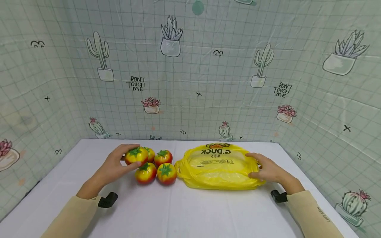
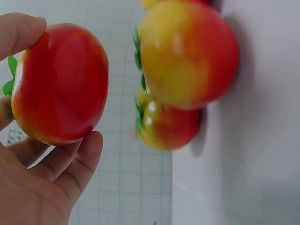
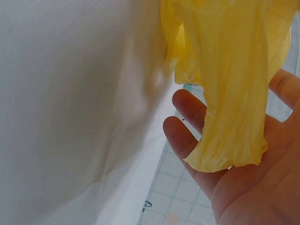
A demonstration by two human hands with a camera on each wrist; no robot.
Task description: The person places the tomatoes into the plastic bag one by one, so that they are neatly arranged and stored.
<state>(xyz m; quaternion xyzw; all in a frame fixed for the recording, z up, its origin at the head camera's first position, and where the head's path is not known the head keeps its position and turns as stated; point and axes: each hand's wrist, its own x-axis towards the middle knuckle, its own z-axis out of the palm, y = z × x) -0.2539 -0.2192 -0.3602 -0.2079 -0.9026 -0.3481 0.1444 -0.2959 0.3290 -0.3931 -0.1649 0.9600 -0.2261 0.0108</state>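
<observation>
Held tomato (image 1: 136,156): up in the left hand (image 1: 117,165), just off the tabletop at the left of the group; a squat, rounded body with a smooth, glossy skin, yellow around the top and deep red on the underside that the left wrist view shows.
Leaves (image 1: 135,151): a green, star-shaped cap with pointed tips, spread over the crown of the held tomato.
Left fingers (image 2: 86,159): gripping the held tomato, thumb on one side and fingertips around the other.
Four other tomatoes: the front-left tomato (image 1: 145,174), front-right tomato (image 1: 166,175), back-right tomato (image 1: 163,158) and back-left tomato (image 1: 151,154) sit close together, round and shiny, yellow blending into red, with green caps.
Yellow bag (image 1: 220,168): thin, crinkled, partly see-through plastic, lying broad and loosely rounded to the right of the tomatoes; dark lettering, "G.DUCK KIDS", reads mirrored beneath an orange-and-black print.
Right hand (image 1: 269,169): at the bag's right edge, touching it; the right wrist view shows a pleated yellow strip lying over the palm, the right fingers (image 3: 180,136) loosely extended behind it and the thumb apart.
Sleeves: beige cloth on the left sleeve (image 1: 69,216) and right sleeve (image 1: 312,211), small dark lettering on the right one.
Tabletop (image 1: 190,215): matt white covering with faint creases.
Backdrop (image 1: 190,82): pale, lightly wrinkled cloth with a fine grid and drawn potted cacti.
</observation>
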